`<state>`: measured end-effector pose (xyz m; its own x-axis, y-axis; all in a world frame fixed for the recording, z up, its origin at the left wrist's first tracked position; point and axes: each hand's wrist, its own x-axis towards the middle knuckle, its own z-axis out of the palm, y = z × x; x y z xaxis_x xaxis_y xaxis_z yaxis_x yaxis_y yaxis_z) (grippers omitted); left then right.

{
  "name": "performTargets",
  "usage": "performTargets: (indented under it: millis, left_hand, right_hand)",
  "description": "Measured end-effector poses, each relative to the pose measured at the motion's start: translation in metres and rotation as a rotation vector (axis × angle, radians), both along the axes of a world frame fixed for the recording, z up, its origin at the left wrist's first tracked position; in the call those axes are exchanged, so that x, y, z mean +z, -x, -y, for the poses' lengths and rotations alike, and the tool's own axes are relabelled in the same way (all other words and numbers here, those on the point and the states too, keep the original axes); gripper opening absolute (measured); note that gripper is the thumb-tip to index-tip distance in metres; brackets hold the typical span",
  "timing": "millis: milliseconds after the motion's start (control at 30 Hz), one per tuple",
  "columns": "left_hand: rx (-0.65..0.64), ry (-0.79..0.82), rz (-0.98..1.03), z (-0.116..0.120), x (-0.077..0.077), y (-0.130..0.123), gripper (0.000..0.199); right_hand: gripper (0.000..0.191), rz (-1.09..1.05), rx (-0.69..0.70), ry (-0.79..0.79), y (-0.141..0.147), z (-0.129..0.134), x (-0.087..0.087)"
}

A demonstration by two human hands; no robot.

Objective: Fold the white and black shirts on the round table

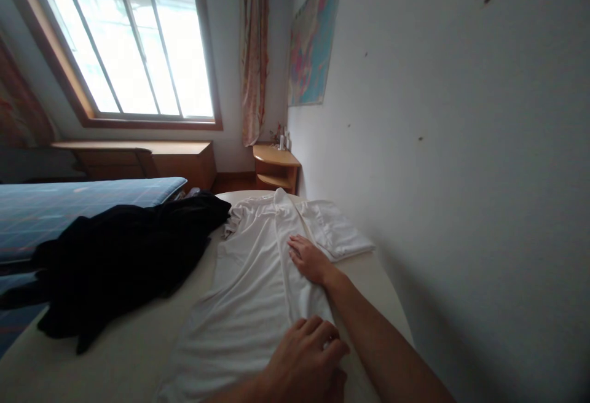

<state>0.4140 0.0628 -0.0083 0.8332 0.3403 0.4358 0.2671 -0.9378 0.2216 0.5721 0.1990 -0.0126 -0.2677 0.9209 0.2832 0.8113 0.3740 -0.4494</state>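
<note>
A white shirt (244, 286) lies spread on the pale round table (138, 360), with soft wrinkles and a raised strip running along its length. One sleeve is laid out to the right. My right hand (308, 258) rests flat on the shirt beside that strip, fingers stretched out. Closer to me, my left hand (311, 354) is at the shirt's right edge. Its fingers are curled, and a bit of white shows between them; the fingertips are partly hidden.
A black garment (124, 255) lies crumpled at the table's left side. Beyond it is a blue checked mattress (83, 200). A white wall (442, 206) runs close along the right. A corner shelf (276, 156) and a wooden desk (184, 148) stand at the back beneath the window.
</note>
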Motion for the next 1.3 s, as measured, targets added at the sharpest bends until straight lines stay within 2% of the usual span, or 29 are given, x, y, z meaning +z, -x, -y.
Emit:
performTargets:
  millis: [167,367,467,567,733,900,1067,1133,1300]
  left_hand:
    - [-0.018,-0.047,0.078,-0.001,-0.004,0.006,0.030]
    - [-0.052,-0.255,0.221,0.000,0.002,0.006,0.013]
    - [-0.113,-0.360,0.266,0.003,0.004,0.004,0.013]
    - [-0.116,-0.414,0.300,0.007,0.000,0.000,0.018]
    - [-0.095,-0.340,0.265,0.013,-0.012,-0.003,0.013]
    - [-0.167,-0.300,0.212,0.016,-0.014,-0.003,0.011]
    - [-0.054,-0.395,0.230,0.012,-0.016,-0.005,0.015]
    - [-0.054,-0.387,0.224,0.011,-0.016,-0.003,0.019]
    - [-0.002,-0.176,0.271,0.008,-0.005,0.004,0.002]
  right_hand:
    - [0.044,0.000,0.011,0.004,-0.002,-0.001,0.000]
    - [0.045,0.025,0.013,0.021,-0.001,0.000,0.004]
    - [0.046,0.038,0.018,0.026,-0.001,0.000,0.005]
    - [0.047,0.055,0.018,0.026,-0.002,0.000,0.005]
    - [0.046,0.061,0.026,0.017,-0.003,0.000,0.004]
    - [0.046,0.049,0.035,0.018,-0.003,0.000,0.004]
    - [0.045,0.046,0.029,0.013,-0.003,0.001,0.004]
    - [0.044,0.038,0.033,0.006,-0.003,0.001,0.004]
    - [0.044,0.034,0.041,0.013,-0.003,0.001,0.004]
